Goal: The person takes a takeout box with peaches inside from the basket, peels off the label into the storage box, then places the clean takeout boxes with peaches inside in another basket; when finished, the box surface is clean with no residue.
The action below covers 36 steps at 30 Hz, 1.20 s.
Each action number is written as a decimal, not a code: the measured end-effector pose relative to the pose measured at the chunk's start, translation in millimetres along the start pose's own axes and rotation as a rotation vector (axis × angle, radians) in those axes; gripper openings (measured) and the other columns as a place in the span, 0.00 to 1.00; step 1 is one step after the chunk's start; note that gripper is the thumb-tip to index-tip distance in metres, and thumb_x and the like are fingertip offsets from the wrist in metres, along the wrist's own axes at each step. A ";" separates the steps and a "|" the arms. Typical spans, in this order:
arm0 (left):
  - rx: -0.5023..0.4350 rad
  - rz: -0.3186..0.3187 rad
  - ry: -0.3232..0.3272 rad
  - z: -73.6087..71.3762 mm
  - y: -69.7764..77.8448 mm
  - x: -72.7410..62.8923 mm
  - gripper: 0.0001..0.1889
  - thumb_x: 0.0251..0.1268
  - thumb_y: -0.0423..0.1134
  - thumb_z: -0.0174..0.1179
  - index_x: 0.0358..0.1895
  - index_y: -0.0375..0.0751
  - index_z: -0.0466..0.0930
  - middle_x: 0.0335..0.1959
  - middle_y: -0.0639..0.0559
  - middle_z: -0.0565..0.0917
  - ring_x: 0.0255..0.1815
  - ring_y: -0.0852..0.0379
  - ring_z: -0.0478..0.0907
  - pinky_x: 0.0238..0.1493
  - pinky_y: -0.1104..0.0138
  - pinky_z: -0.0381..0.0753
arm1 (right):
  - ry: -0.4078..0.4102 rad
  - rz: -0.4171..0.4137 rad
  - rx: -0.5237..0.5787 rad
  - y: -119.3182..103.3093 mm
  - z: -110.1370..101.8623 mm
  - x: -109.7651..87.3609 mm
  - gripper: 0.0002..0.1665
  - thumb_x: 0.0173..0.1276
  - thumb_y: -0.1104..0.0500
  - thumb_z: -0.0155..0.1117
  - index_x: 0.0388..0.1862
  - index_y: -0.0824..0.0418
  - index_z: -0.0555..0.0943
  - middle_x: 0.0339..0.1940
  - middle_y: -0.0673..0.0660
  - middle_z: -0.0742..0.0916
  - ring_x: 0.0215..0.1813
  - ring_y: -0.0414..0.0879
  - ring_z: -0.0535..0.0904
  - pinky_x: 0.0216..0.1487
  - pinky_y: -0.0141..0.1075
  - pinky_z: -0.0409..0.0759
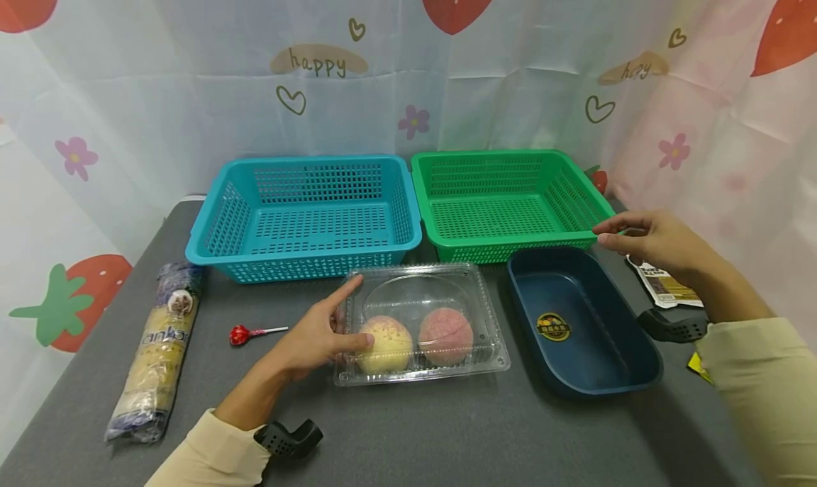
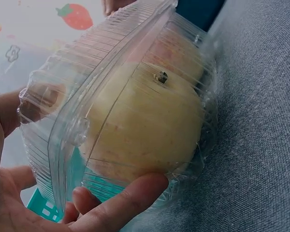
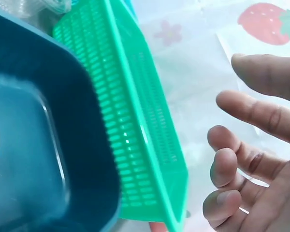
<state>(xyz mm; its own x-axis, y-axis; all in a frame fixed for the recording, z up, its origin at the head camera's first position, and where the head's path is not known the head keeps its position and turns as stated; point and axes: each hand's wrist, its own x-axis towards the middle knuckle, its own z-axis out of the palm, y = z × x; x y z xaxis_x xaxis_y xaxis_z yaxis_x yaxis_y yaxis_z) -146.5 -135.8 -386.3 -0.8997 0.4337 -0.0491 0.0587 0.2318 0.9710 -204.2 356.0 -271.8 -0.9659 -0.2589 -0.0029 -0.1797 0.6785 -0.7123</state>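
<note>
My left hand grips the left end of a clear plastic clamshell box, with thumb and fingers spread around its edge. Inside it sit a round yellow fruit, its short dark stem showing in the left wrist view, and a round pink one. The lid lies over both. My right hand hovers by the front right corner of the green basket, its fingers loosely bent and holding nothing. Whether its fingertips touch the rim I cannot tell. A dark blue tub stands just below that hand.
A blue basket stands beside the green one at the back. Left on the grey table are a red lollipop and a long plastic-wrapped package. A flat packet and a yellow wrapper lie partly hidden by my right arm.
</note>
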 end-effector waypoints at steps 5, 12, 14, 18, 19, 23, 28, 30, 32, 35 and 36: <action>-0.008 -0.001 0.000 0.6 -1.2 -0.2 0.50 0.55 0.34 0.71 0.78 0.49 0.48 0.31 0.43 0.63 0.24 0.55 0.61 0.20 0.64 0.72 | 0.092 0.016 -0.042 -1.4 -8.3 3.1 0.24 0.71 0.52 0.61 0.57 0.69 0.78 0.43 0.51 0.84 0.38 0.45 0.78 0.33 0.37 0.78; -0.030 -0.006 -0.007 0.5 -2.1 -0.5 0.50 0.56 0.33 0.70 0.78 0.50 0.48 0.33 0.42 0.62 0.26 0.55 0.61 0.21 0.63 0.74 | 0.179 0.013 -0.144 6.4 -14.5 14.0 0.30 0.71 0.47 0.60 0.61 0.68 0.75 0.63 0.65 0.72 0.45 0.51 0.73 0.37 0.33 0.73; -0.039 -0.008 -0.014 0.1 -2.6 -0.7 0.50 0.56 0.33 0.70 0.78 0.50 0.47 0.34 0.41 0.62 0.26 0.54 0.62 0.21 0.61 0.76 | 0.187 0.010 -0.147 11.1 -14.0 18.2 0.31 0.71 0.47 0.59 0.63 0.68 0.74 0.67 0.66 0.67 0.49 0.57 0.71 0.40 0.35 0.72; -0.066 -0.017 -0.019 -0.8 -3.2 -1.2 0.50 0.55 0.32 0.70 0.78 0.50 0.47 0.35 0.41 0.62 0.27 0.54 0.62 0.22 0.60 0.77 | 0.207 0.008 -0.135 22.7 -10.4 29.2 0.33 0.72 0.48 0.59 0.66 0.69 0.71 0.68 0.70 0.63 0.54 0.65 0.67 0.44 0.45 0.69; -0.077 -0.020 -0.018 -0.9 -3.1 -1.2 0.50 0.55 0.32 0.70 0.78 0.51 0.48 0.35 0.41 0.62 0.27 0.55 0.62 0.21 0.61 0.77 | 0.211 0.010 -0.139 25.4 -9.2 31.9 0.33 0.72 0.48 0.58 0.66 0.70 0.70 0.68 0.71 0.62 0.55 0.67 0.66 0.45 0.48 0.69; -0.108 -0.029 -0.012 -1.8 -1.4 -1.1 0.51 0.53 0.30 0.71 0.78 0.52 0.49 0.36 0.41 0.60 0.27 0.55 0.61 0.21 0.62 0.77 | 0.203 0.023 -0.161 36.7 -5.0 42.0 0.35 0.73 0.46 0.56 0.67 0.71 0.68 0.70 0.74 0.58 0.60 0.72 0.61 0.52 0.61 0.67; -0.179 -0.024 -0.027 -2.9 2.4 -1.6 0.52 0.51 0.27 0.71 0.78 0.51 0.50 0.36 0.42 0.58 0.25 0.57 0.61 0.21 0.63 0.78 | 0.151 0.023 -0.268 52.5 0.3 51.5 0.39 0.74 0.45 0.53 0.69 0.74 0.64 0.73 0.76 0.52 0.68 0.76 0.52 0.59 0.69 0.56; -0.226 -0.025 -0.037 -3.7 4.2 -2.4 0.52 0.50 0.25 0.70 0.78 0.51 0.51 0.36 0.42 0.57 0.24 0.58 0.62 0.23 0.62 0.81 | 0.130 0.028 -0.301 57.5 3.4 53.5 0.40 0.73 0.44 0.53 0.69 0.75 0.63 0.74 0.75 0.51 0.71 0.75 0.47 0.62 0.69 0.51; -0.265 -0.024 -0.040 -4.8 6.4 -3.6 0.53 0.48 0.23 0.70 0.78 0.51 0.51 0.36 0.42 0.57 0.22 0.58 0.63 0.25 0.60 0.82 | 0.095 0.061 -0.320 60.5 6.5 54.3 0.43 0.73 0.43 0.53 0.70 0.76 0.60 0.74 0.75 0.50 0.71 0.75 0.44 0.63 0.69 0.48; -0.311 -0.027 -0.038 -6.9 9.4 -5.3 0.54 0.47 0.20 0.69 0.78 0.50 0.51 0.37 0.42 0.57 0.20 0.59 0.67 0.29 0.56 0.84 | 0.047 0.130 -0.319 62.3 9.5 54.3 0.47 0.73 0.40 0.51 0.72 0.76 0.55 0.75 0.74 0.49 0.71 0.76 0.44 0.63 0.68 0.48; -0.321 -0.025 -0.037 -7.7 10.5 -5.8 0.54 0.47 0.19 0.68 0.78 0.50 0.51 0.37 0.42 0.57 0.20 0.59 0.68 0.30 0.55 0.84 | 0.036 0.146 -0.323 62.3 10.2 54.1 0.48 0.73 0.39 0.50 0.73 0.75 0.54 0.75 0.74 0.49 0.71 0.76 0.45 0.63 0.68 0.48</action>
<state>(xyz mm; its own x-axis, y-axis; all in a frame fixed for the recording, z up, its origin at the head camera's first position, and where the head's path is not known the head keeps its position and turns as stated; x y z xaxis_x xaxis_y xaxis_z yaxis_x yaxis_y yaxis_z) -144.0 -142.6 -374.1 -0.8822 0.4645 -0.0770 -0.1084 -0.0412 0.9933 -265.7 377.3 -323.5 -0.9906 -0.1229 -0.0596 -0.0835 0.8902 -0.4478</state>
